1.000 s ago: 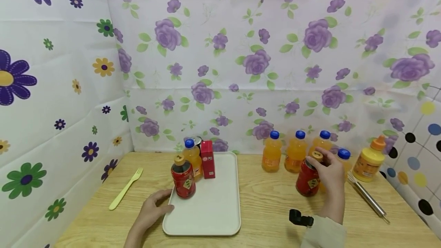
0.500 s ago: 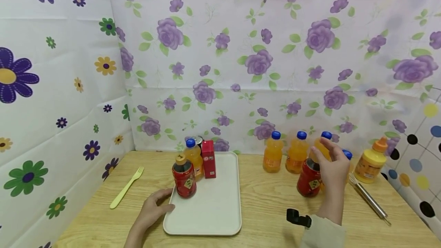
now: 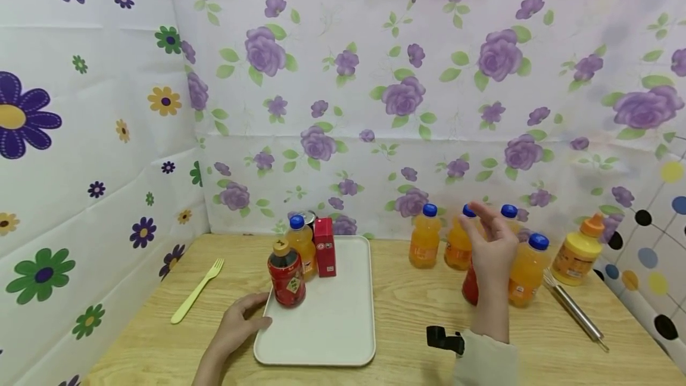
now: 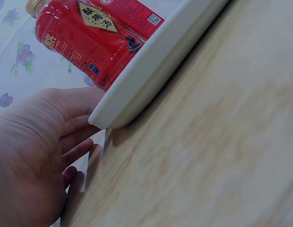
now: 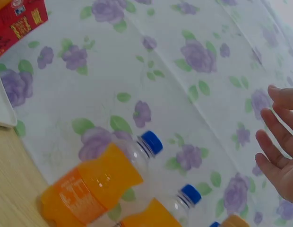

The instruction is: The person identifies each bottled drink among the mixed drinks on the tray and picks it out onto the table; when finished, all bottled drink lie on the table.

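My left hand grips the left edge of the white tray, its thumb over the rim. On the tray stand a red-labelled plum drink bottle, an orange juice bottle, a red carton and a can mostly hidden behind them. My right hand is raised with fingers apart and holds nothing. A second red-labelled bottle stands on the table, largely hidden behind my right hand and wrist. Orange juice bottles with blue caps stand around it.
A yellow squeeze bottle with an orange top stands at the far right. In front of it lies a metal whisk. To the left of the tray is a yellow fork. Flowered cloth hangs along the table's back edge.
My right hand has let go of the second red-labelled bottle's cap, risen and moved left, uncovering the rightmost juice bottle. My left hand and the tray keep their places.
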Demonstrator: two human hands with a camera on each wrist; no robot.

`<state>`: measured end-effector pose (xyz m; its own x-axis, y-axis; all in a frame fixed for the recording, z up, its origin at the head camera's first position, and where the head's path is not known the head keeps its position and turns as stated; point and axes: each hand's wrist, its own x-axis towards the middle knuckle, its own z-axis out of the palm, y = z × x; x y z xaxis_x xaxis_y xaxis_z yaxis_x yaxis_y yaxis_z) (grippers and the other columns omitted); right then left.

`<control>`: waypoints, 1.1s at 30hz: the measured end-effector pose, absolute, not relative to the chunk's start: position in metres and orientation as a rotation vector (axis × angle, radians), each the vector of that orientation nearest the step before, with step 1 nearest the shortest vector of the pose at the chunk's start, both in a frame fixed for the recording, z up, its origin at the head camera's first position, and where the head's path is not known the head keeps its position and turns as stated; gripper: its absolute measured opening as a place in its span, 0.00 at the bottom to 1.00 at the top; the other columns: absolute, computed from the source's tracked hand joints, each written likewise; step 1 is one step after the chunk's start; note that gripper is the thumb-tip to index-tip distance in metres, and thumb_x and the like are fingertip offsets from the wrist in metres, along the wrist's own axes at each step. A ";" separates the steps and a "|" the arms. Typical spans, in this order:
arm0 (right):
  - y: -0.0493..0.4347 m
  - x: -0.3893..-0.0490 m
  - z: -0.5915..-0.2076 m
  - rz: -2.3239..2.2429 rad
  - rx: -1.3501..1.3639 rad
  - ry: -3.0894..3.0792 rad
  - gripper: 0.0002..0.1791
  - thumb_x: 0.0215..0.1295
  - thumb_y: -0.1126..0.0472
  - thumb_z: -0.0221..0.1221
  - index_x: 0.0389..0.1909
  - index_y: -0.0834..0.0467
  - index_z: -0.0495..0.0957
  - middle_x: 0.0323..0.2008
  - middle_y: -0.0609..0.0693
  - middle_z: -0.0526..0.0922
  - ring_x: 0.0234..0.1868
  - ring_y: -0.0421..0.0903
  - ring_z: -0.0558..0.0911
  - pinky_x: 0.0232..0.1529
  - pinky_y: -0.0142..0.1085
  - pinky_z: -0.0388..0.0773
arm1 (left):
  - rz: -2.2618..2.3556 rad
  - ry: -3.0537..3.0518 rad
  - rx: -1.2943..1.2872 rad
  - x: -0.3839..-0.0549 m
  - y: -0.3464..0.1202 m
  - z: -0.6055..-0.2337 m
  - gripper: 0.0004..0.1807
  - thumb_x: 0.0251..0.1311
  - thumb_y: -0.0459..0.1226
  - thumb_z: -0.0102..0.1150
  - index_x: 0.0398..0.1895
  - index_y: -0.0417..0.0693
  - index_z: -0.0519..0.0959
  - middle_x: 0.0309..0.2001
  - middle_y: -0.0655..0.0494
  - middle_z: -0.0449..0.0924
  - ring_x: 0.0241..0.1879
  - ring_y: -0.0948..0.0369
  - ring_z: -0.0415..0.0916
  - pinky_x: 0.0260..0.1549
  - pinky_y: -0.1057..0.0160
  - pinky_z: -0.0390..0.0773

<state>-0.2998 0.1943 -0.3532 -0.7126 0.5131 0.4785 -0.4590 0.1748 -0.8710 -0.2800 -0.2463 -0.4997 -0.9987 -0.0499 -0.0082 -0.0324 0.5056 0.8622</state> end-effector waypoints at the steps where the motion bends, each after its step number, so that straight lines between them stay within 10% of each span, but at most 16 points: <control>1: 0.190 -0.300 -0.353 1.654 -0.035 -1.711 0.18 0.61 0.61 0.66 0.52 0.59 0.82 0.47 0.40 0.86 0.53 0.29 0.78 0.60 0.18 0.71 | -1.549 -2.710 0.073 -0.280 -0.247 -0.499 0.32 0.52 0.35 0.69 0.62 0.39 0.74 0.65 0.37 0.71 0.68 0.38 0.63 0.68 0.38 0.62; 12: 0.132 -0.314 -0.350 1.779 0.227 -1.782 0.17 0.60 0.69 0.64 0.51 0.68 0.80 0.45 0.37 0.84 0.52 0.28 0.79 0.62 0.19 0.70 | -1.552 -2.687 0.062 -0.278 -0.250 -0.496 0.32 0.51 0.34 0.69 0.62 0.38 0.74 0.64 0.38 0.73 0.67 0.39 0.64 0.68 0.38 0.63; 20: 0.093 -0.319 -0.352 1.805 0.437 -1.793 0.16 0.59 0.71 0.64 0.49 0.67 0.80 0.49 0.57 0.84 0.54 0.37 0.80 0.63 0.21 0.70 | -1.575 -2.664 0.065 -0.278 -0.252 -0.496 0.31 0.51 0.34 0.69 0.61 0.37 0.75 0.63 0.38 0.73 0.68 0.39 0.64 0.68 0.38 0.62; 33: 0.010 -0.326 -0.374 1.775 0.793 -2.136 0.19 0.62 0.61 0.65 0.53 0.61 0.79 0.54 0.58 0.83 0.59 0.56 0.80 0.65 0.53 0.73 | -1.598 -2.631 0.056 -0.280 -0.249 -0.503 0.30 0.49 0.33 0.70 0.59 0.40 0.77 0.62 0.40 0.76 0.67 0.41 0.66 0.68 0.39 0.63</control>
<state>-0.3255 0.0097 -0.3739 -0.8199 -0.2453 0.5173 -0.5534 0.1081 -0.8258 -0.2801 -0.2486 -0.5027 -0.9974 -0.0634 0.0349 0.0017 0.4609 0.8874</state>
